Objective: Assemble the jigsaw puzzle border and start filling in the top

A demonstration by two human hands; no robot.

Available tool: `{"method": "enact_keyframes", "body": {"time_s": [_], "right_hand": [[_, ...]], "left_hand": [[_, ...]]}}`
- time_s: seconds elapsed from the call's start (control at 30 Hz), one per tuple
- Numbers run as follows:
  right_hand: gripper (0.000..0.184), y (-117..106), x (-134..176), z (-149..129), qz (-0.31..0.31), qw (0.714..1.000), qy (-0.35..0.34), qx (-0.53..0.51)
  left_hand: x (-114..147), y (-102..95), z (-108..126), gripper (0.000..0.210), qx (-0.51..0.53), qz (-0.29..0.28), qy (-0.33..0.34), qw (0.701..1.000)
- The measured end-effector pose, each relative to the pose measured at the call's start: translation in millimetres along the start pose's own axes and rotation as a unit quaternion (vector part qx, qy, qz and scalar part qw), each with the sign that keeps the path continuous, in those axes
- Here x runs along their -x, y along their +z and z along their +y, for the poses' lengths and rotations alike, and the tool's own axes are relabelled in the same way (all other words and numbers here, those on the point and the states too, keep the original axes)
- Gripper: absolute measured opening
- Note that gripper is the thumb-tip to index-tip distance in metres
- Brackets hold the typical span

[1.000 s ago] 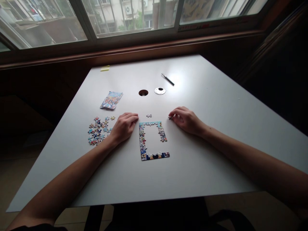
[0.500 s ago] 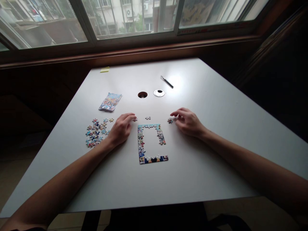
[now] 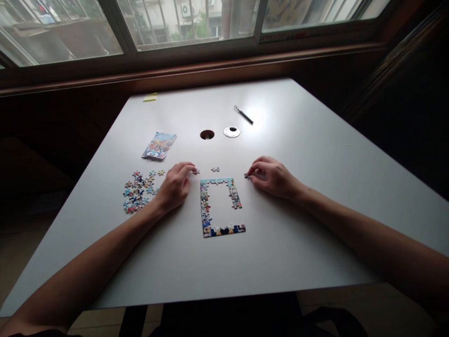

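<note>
A partly joined jigsaw border (image 3: 206, 210) lies between my hands, its right side broken by a gap near the lower corner. My left hand (image 3: 175, 185) is closed, fingertips on a small puzzle piece (image 3: 197, 172) above the border's upper left corner; its thumb is mostly hidden. On the other side, my right hand (image 3: 271, 177) pinches a puzzle piece (image 3: 247, 175), largely covered by the fingers, at table level. Another loose puzzle piece (image 3: 215, 169) rests just above the border's top edge. A heap of loose pieces (image 3: 136, 193) spreads left of my left hand, partly behind the wrist.
On the white table (image 3: 280, 252) lie a colourful printed packet (image 3: 159, 145), a pen (image 3: 243, 115) and a yellow sticky note (image 3: 150, 97). A round hole (image 3: 206, 135) opens in the tabletop beside its metal cover (image 3: 232, 132). A window stands behind the table.
My right hand's fingers have come down and closed on the puzzle piece beside them. The left hand stays at its piece. The whole view has shifted slightly.
</note>
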State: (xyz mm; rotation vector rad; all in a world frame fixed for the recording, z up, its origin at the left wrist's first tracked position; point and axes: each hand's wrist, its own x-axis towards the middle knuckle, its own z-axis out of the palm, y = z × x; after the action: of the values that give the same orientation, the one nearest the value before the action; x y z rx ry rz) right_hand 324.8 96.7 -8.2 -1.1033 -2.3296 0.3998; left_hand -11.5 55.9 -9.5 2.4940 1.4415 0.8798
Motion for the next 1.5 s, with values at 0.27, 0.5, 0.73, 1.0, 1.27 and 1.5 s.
{"method": "enact_keyframes", "body": {"time_s": [0.27, 0.5, 0.73, 1.0, 1.27, 1.5], "right_hand": [[0.010, -8, 12, -24, -0.061, 0.990, -0.090, -0.089], [0.013, 2, 26, -49, -0.135, 0.969, -0.169, -0.119], [0.014, 3, 26, -51, -0.129, 0.965, -0.201, -0.105], [0.015, 1, 24, -49, -0.114, 0.967, -0.162, -0.162], [0.020, 1, 17, -39, -0.107, 0.949, -0.248, -0.160], [0.027, 2, 17, -37, -0.117, 0.937, -0.274, -0.181]], "left_hand": [[0, -1.6, 1, 0.038, -0.007, -0.002, 0.000, 1.000], [1, -1.2, 0, 0.039, -0.013, -0.002, 0.003, 1.000], [1, -1.7, 2, 0.038, -0.014, -0.001, 0.008, 1.000], [2, -2.8, 2, 0.033, -0.023, 0.019, 0.045, 0.999], [19, -5.1, 42, 0.020, 0.020, -0.034, 0.174, 0.984], [23, -1.5, 65, 0.064, -0.013, -0.186, 0.256, 0.948]]}}
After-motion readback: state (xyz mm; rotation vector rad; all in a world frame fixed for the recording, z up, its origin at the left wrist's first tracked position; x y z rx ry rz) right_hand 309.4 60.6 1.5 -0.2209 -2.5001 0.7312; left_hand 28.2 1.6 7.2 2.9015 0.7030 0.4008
